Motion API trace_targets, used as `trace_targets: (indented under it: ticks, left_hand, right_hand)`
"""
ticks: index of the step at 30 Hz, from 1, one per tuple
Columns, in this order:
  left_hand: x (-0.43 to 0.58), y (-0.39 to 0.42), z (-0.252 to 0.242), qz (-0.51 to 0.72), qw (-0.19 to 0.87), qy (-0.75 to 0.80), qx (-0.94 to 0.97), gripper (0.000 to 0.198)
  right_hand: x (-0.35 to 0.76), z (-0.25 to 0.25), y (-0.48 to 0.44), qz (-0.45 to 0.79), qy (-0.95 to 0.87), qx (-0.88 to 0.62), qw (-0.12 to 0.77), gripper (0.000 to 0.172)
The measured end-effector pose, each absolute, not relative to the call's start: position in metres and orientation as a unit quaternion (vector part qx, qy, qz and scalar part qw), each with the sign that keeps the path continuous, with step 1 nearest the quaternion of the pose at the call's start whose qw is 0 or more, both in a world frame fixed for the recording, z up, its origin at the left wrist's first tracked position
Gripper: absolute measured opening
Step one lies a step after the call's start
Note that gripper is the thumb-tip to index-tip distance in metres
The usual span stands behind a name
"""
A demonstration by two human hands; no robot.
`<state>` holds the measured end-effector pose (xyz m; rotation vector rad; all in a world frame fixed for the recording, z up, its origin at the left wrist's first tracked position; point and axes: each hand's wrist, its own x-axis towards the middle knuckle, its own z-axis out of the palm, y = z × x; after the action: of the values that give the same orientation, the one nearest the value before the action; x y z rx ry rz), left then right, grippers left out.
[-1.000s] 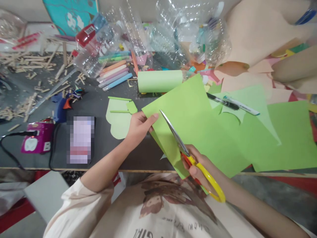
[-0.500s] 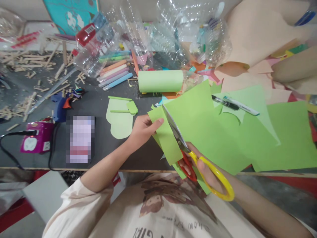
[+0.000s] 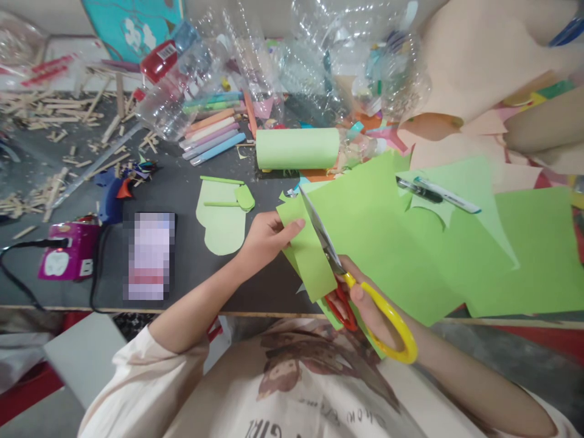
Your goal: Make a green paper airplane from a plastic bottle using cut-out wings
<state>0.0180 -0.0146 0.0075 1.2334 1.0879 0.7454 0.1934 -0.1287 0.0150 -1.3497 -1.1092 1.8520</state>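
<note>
Between thumb and fingers, my left hand (image 3: pixel 269 237) pinches the upper left part of a green paper strip (image 3: pixel 310 258). My right hand (image 3: pixel 365 298) is closed round the handles, one yellow and one red, of a pair of scissors (image 3: pixel 385 322). Its blades point up and away, lying along the strip's right edge, where the strip meets a larger green sheet (image 3: pixel 392 237). The blades look nearly closed. Left of my left hand lies a pale green paper cutout (image 3: pixel 221 225) with thin green strips and a small rounded green piece on it.
A green paper-wrapped cylinder (image 3: pixel 296 149) lies behind my hands, beside several markers (image 3: pixel 214 134). Clear plastic bottles (image 3: pixel 347 55) crowd the back. Pens (image 3: pixel 447 194) rest on paper at right. At left are a phone (image 3: pixel 150 255), a purple box (image 3: pixel 68 252), a blue glue gun (image 3: pixel 109 194) and wood sticks.
The scissor handles have drawn closer together and shifted slightly left and up, with my right hand. My left hand keeps its pinch on the strip and has barely moved.
</note>
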Motion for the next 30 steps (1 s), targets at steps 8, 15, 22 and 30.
trace_targets:
  ticks: [8,15,22,30]
  left_hand:
    - [0.017,-0.012,0.003,0.327,0.627,0.466,0.532,0.049]
    - [0.016,-0.009,-0.001,0.316,0.626,0.472,0.534,0.049]
    - [0.014,-0.006,-0.004,0.326,0.622,0.488,0.518,0.042]
    - [0.003,0.018,0.004,0.506,0.61,0.497,0.353,0.014]
  right_hand:
    - [0.189,0.007,-0.131,0.701,-0.391,-0.502,0.322,0.058]
    - [0.186,0.002,-0.128,0.704,-0.386,-0.5,0.324,0.057]
    - [0.189,0.005,-0.123,0.72,-0.355,-0.485,0.347,0.047]
    - [0.241,0.024,-0.127,0.703,-0.305,-0.541,0.346,0.072]
